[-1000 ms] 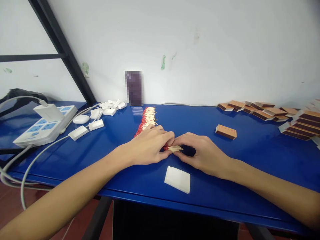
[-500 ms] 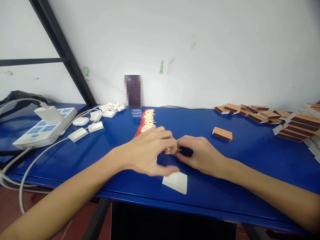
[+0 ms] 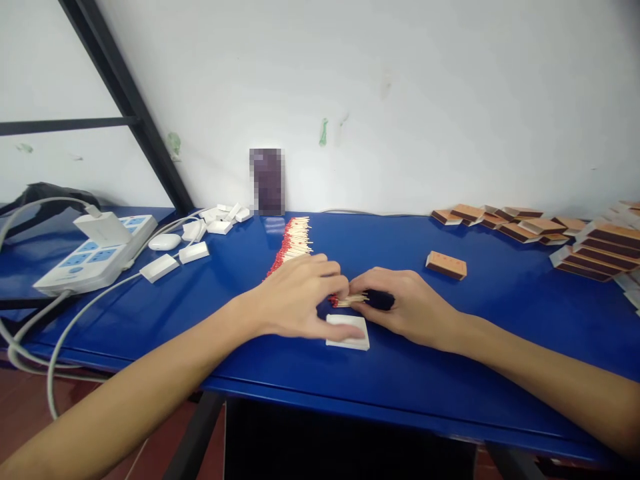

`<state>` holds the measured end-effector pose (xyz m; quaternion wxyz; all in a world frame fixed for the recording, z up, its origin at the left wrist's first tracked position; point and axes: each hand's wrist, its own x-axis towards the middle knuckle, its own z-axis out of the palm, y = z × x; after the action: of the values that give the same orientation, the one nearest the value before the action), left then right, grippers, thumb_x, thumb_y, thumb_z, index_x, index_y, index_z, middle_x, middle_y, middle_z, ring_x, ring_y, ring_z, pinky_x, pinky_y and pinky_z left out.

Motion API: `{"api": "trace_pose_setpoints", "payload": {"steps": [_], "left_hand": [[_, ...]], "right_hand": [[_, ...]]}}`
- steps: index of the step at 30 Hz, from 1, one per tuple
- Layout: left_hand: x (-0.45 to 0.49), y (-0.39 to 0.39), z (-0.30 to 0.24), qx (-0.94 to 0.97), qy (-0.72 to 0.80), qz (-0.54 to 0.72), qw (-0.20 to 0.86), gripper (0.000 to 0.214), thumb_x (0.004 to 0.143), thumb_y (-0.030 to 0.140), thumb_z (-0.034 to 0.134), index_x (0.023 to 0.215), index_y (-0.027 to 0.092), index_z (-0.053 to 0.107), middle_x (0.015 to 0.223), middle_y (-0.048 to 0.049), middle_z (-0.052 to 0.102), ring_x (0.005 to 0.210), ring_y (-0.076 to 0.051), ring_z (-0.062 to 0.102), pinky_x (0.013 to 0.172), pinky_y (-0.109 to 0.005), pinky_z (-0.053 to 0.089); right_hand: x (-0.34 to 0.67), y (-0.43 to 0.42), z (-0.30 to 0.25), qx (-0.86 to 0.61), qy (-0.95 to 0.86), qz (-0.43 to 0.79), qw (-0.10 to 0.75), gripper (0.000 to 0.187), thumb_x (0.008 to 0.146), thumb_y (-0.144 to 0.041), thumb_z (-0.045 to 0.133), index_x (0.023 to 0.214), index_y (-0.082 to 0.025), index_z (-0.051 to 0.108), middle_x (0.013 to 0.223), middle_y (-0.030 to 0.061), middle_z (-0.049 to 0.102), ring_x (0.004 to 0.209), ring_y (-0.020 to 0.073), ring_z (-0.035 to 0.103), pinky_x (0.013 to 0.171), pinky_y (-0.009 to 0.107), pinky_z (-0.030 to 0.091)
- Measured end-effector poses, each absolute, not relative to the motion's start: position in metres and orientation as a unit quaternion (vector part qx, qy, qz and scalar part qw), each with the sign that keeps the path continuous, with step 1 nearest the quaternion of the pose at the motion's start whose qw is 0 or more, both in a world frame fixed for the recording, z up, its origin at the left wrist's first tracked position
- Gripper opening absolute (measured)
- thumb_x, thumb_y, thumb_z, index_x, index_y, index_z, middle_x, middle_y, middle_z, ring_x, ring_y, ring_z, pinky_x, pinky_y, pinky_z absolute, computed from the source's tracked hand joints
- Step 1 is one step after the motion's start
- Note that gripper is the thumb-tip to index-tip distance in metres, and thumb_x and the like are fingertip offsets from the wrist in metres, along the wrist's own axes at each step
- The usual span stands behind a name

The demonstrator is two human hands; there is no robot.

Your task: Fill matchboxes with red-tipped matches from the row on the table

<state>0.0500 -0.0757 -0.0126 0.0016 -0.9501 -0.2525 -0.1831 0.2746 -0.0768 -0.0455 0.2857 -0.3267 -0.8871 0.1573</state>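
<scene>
A small bundle of matches (image 3: 345, 302) lies on the blue table, its red heads pointing left. My right hand (image 3: 407, 307) pinches the bundle's bare ends between thumb and fingers. From the left, my left hand (image 3: 300, 297) arches over the head end, its fingers curled beside the bundle. Its thumb is stretched well apart and rests on a small white matchbox tray (image 3: 349, 341), just in front of the matches. Behind my left hand runs a long row of matches (image 3: 295, 240), partly covered by that hand.
One closed matchbox (image 3: 447, 265) lies to the right. Beyond it are scattered matchbox sleeves (image 3: 520, 230) and a stack of boxes (image 3: 597, 250). At left are white trays (image 3: 219, 227), a power strip (image 3: 95, 260) and cables. A blurred dark panel (image 3: 269, 181) leans on the wall.
The white tray has shifted away from the table's front edge, closer to the match bundle, with my left thumb now over it. Both hands otherwise stay nearly in place.
</scene>
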Motion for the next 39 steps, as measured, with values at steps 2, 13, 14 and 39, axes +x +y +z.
{"api": "trace_pose_setpoints", "payload": {"steps": [2,13,14,39], "left_hand": [[0.047,-0.070,-0.009,-0.948,-0.259,-0.186,0.002,0.038,0.088,0.055,0.059,0.087,0.017,0.065,0.079,-0.0004,0.063,0.073,-0.015,0.053,0.069,-0.028,0.038],[0.038,-0.053,-0.006,-0.964,-0.223,-0.146,0.008,0.016,0.090,0.025,0.055,0.091,0.019,0.070,0.083,-0.0018,0.070,0.076,-0.016,0.057,0.070,-0.029,0.041],[0.038,-0.054,-0.006,-0.960,-0.231,-0.157,0.013,0.016,0.088,0.025,0.055,0.089,0.018,0.069,0.082,-0.0022,0.069,0.076,-0.016,0.057,0.070,-0.029,0.041],[0.049,-0.055,-0.010,-0.952,-0.280,-0.117,0.020,0.031,0.085,0.047,0.059,0.073,0.018,0.056,0.064,-0.0003,0.054,0.075,-0.018,0.050,0.057,-0.027,0.030]], "right_hand": [[0.274,-0.077,-0.046,-0.330,-0.886,0.156,0.287,0.013,0.088,-0.021,0.062,0.100,-0.021,0.068,0.095,0.0019,0.073,0.084,0.0154,0.067,0.075,0.028,0.052],[0.269,-0.077,-0.045,-0.343,-0.880,0.157,0.288,0.014,0.088,-0.024,0.063,0.100,-0.024,0.070,0.097,0.0008,0.074,0.087,0.0164,0.069,0.076,0.029,0.054],[0.269,-0.077,-0.045,-0.345,-0.879,0.157,0.288,0.014,0.088,-0.023,0.063,0.100,-0.024,0.070,0.098,0.0009,0.074,0.088,0.0167,0.069,0.077,0.029,0.055],[0.267,-0.078,-0.044,-0.335,-0.878,0.153,0.306,0.015,0.088,-0.021,0.061,0.097,-0.024,0.073,0.098,-0.0004,0.076,0.086,0.0162,0.071,0.073,0.027,0.057]]}}
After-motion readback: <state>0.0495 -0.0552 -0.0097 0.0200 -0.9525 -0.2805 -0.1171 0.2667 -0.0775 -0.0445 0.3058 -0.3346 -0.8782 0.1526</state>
